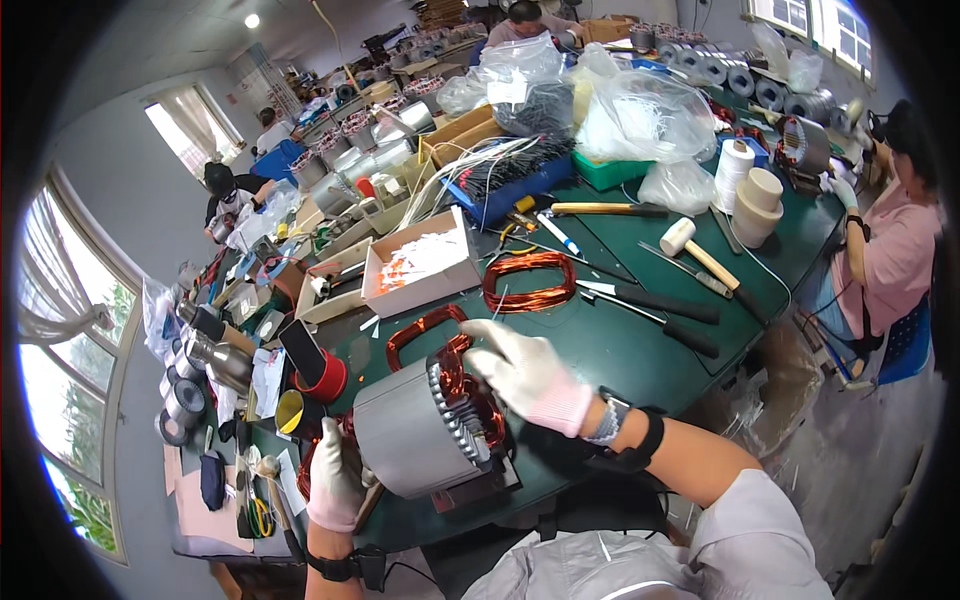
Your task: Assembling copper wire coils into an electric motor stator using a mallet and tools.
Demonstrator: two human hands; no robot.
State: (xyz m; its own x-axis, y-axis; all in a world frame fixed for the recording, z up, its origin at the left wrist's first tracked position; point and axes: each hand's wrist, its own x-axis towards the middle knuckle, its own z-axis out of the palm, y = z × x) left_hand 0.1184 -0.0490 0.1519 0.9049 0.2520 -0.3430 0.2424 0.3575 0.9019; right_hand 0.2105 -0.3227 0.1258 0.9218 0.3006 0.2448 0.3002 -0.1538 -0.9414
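Observation:
A grey cylindrical motor stator (410,430) lies on its side at the near edge of the green table, with copper windings at both ends and pale slot liners round its right end. My left hand (335,485), in a white glove, is closed round the copper winding at the left end; its fingertips are partly hidden. My right hand (525,372), also gloved, reaches over the right end with its fingers apart, close against the copper winding (452,378). A loose copper coil (415,335) lies just beyond the stator. Another bundled copper coil (530,282) lies farther back.
An open carton of white slips (425,262) stands behind the coils. Black-handled tools (660,305) and a white-headed mallet (700,255) lie to the right. A red tape roll (325,378) sits left. A co-worker in pink (890,230) works at the right edge.

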